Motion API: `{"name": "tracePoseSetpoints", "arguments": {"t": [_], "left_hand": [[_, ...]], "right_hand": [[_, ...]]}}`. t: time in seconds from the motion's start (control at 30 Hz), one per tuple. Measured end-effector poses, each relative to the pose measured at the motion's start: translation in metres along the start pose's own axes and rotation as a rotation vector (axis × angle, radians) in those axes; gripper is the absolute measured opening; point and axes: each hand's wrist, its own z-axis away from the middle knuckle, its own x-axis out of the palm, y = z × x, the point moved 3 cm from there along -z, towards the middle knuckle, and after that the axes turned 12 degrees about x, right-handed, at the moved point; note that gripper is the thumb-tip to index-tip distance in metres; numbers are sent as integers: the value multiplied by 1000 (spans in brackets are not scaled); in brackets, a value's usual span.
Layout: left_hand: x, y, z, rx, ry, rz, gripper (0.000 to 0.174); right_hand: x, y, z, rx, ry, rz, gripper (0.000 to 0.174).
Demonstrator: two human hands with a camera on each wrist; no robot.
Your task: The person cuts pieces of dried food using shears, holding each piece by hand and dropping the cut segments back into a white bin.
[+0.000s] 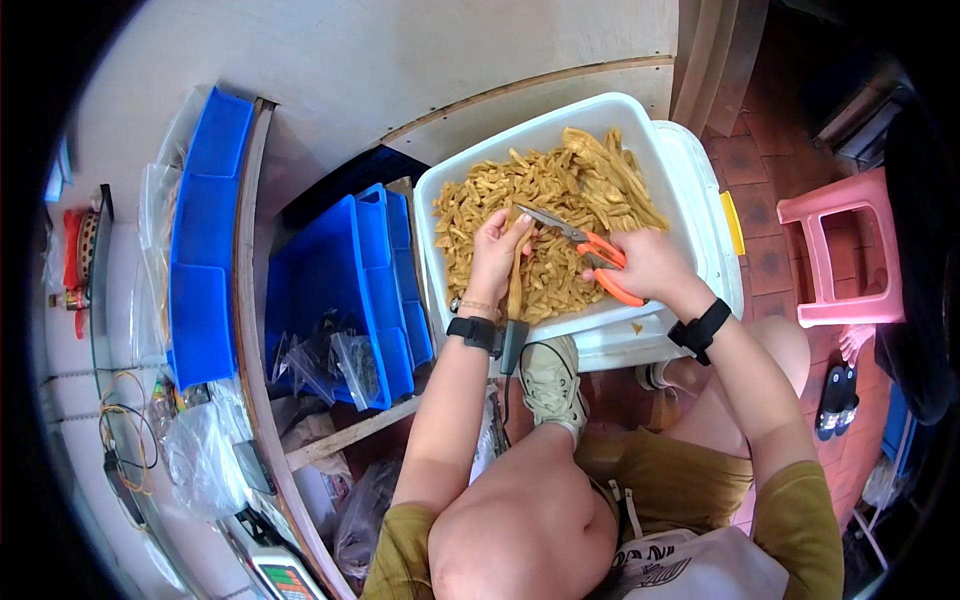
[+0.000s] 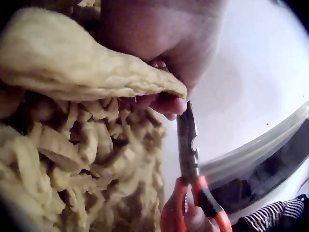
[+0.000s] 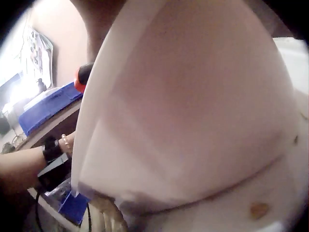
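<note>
Over the white tub (image 1: 428,215), the left hand (image 1: 492,262) pinches a long yellowish-brown strip (image 1: 516,285) that hangs down past the wrist. The right hand (image 1: 652,265) grips orange-handled scissors (image 1: 603,262), their blades pointing at the strip's upper end. In the left wrist view the strip (image 2: 72,63) lies across beneath the left hand (image 2: 164,38), and the scissors (image 2: 186,150) are just below the fingertips. Many cut pieces (image 1: 470,190) fill the tub, with longer uncut strips (image 1: 605,175) heaped at its upper right. The right wrist view mostly shows the tub's outer wall (image 3: 193,106).
Blue bins (image 1: 310,270) with plastic bags stand on the shelf to the left. A white lid with a yellow latch (image 1: 733,223) lies under the tub. On the tiled floor at the right are a pink stool (image 1: 840,300) and dark slippers (image 1: 836,400).
</note>
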Motion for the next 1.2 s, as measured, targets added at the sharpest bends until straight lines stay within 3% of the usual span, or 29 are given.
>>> {"name": "tracePoseSetpoints", "arguments": {"t": [0.23,0.53,0.67,0.83,1.2], "left_hand": [[6,5,3,-74,-146,-153,15],[3,3,1,-70,-111,-136,15],[2,-4,1,-72,-116,-150,17],[-3,6,3,-84,62,233,16],[-3,1,2,-45,-47,151,15]], "right_hand": [[-5,-2,2,-34,110,87,61],[-6,-2,1,14,-24,62,61],[-3,1,-1,-3,36,-3,62],[-5,1,-1,44,67,25,63],[-7,-3,1,-47,81,85,64]]}}
